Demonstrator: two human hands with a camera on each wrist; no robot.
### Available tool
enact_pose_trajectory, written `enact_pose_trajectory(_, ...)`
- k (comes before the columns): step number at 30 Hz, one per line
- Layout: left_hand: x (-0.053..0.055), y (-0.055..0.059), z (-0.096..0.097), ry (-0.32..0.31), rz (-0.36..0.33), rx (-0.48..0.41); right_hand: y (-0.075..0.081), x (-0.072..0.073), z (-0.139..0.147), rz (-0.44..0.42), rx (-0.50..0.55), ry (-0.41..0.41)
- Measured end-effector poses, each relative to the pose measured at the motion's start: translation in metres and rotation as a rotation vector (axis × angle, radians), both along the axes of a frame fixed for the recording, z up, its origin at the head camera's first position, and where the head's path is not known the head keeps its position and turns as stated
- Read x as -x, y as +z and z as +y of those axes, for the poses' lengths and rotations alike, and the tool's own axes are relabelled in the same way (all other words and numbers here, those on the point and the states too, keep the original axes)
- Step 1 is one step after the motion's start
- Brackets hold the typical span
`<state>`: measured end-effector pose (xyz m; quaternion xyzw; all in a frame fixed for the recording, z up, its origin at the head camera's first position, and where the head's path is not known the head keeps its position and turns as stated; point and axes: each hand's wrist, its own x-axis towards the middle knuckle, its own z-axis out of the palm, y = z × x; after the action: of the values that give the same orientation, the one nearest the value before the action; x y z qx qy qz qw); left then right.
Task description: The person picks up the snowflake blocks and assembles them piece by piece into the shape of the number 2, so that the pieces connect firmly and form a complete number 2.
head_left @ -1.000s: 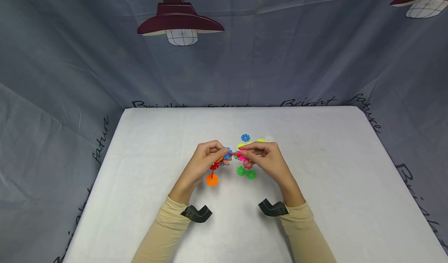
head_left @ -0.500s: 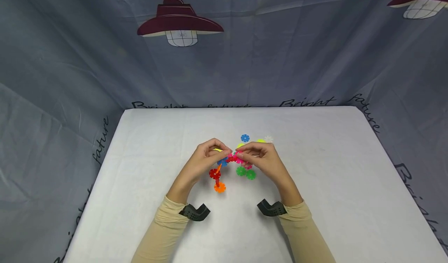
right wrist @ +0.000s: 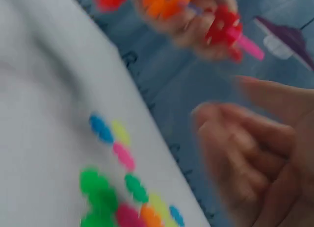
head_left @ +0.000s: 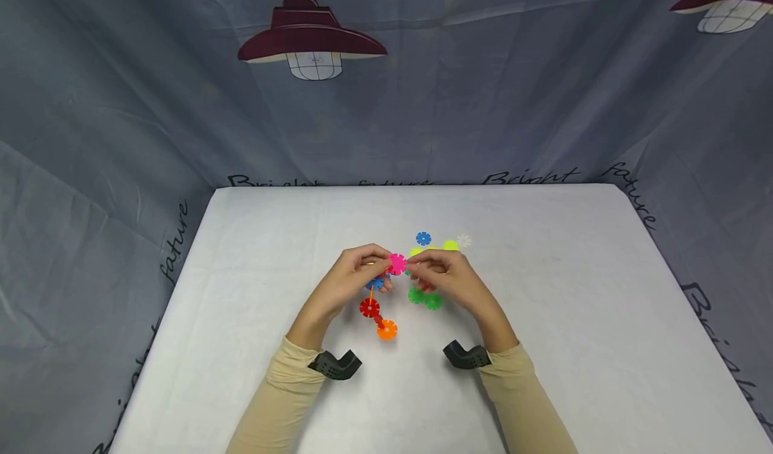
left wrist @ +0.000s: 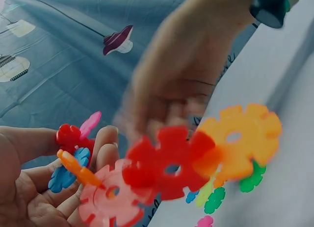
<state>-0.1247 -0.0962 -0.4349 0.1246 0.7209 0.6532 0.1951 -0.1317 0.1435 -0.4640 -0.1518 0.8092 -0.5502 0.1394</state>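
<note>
A: Left hand [head_left: 350, 276]?
B: Fingers clamped on the notched-disc chain [head_left: 370, 308] above the worktop [head_left: 272, 239]; long axis trails from them toward the person.
A: Pink disc [head_left: 397, 264]?
B: At the chain's upper end, between hands, left nearer.
A: Right hand [head_left: 461, 283]?
B: Just beside it; thumb and fingers apart, holding nothing.

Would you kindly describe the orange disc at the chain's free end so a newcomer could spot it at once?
Over the white table, find the left hand holding a chain of discs. In the head view, follow the chain down past the red disc to its free end. The orange disc there shows its round face, unlike the chain's other orange piece, edge-on in this view.
</note>
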Motion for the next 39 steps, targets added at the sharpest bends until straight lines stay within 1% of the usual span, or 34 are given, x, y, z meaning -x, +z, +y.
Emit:
enact_pose_trajectory(2, 0.000, 0.001, -0.001, 0.011, -0.003, 0.003, -0.009, 0.002, 0.001, -0.009, -0.160, 0.048)
enact_pose_trajectory(4, 0.000, 0.002, -0.001, 0.018, -0.008, 0.005, -0.016, 0.003, 0.002, -0.002, -0.308, 0.114)
enact_pose_trajectory(6, 0.000, 0.002, -0.001, 0.022, -0.014, 0.000, -0.021, 0.003, 0.002, 0.007, -0.395, 0.163)
enact_pose_trajectory(8, 0.000, 0.002, -0.001, 0.024, -0.019, -0.003, -0.022, 0.003, 0.002, -0.008, -0.429, 0.175)
enact_pose_trajectory(11, 0.000, 0.002, -0.001, 0.028, -0.024, -0.015, -0.023, 0.003, 0.001, -0.023, -0.431, 0.163)
enact_pose_trajectory(13, 0.000, 0.001, -0.001, 0.031, -0.030, -0.024, -0.023, 0.003, 0.001, -0.021, -0.433, 0.159)
enact_pose_trajectory(15, 0.000, 0.002, 0.000, 0.033, -0.038, -0.035, -0.024, 0.003, 0.002, 0.001, -0.429, 0.158)
enact_pose_trajectory(17, -0.001, 0.002, -0.001, 0.036, -0.047, -0.047, -0.023, 0.003, 0.002, 0.025, -0.399, 0.151)
enact_pose_trajectory(19, -0.001, 0.002, -0.001, 0.040, -0.056, -0.057, -0.021, 0.003, 0.003, 0.029, -0.303, 0.115)
enact_pose_trajectory(20, -0.001, 0.002, -0.001, 0.041, -0.060, -0.060, -0.019, 0.003, 0.003, 0.032, -0.232, 0.089)
enact_pose_trajectory(22, 0.000, 0.001, -0.001, 0.040, -0.062, -0.067, -0.013, 0.002, 0.003, 0.036, -0.056, 0.030)
enact_pose_trajectory(24, 0.000, 0.001, -0.001, 0.036, -0.061, -0.069, -0.005, -0.001, 0.003, 0.063, 0.121, -0.018)
enact_pose_trajectory(25, 0.000, 0.002, -0.001, 0.034, -0.061, -0.072, -0.002, -0.002, 0.003, 0.084, 0.187, -0.032)
enact_pose_trajectory(27, 0.000, 0.002, -0.001, 0.028, -0.059, -0.075, 0.004, -0.004, 0.002, 0.125, 0.269, -0.043)
enact_pose_trajectory(29, 0.000, 0.002, -0.001, 0.024, -0.060, -0.071, 0.009, -0.007, 0.000, 0.153, 0.300, -0.042)
enact_pose_trajectory(33, 0.000, 0.002, -0.001, 0.022, -0.058, -0.058, 0.013, -0.010, -0.004, 0.192, 0.282, -0.043)
enact_pose_trajectory(39, -0.001, 0.003, -0.001, 0.014, -0.040, -0.057, 0.014, -0.012, -0.007, 0.245, 0.265, -0.054)
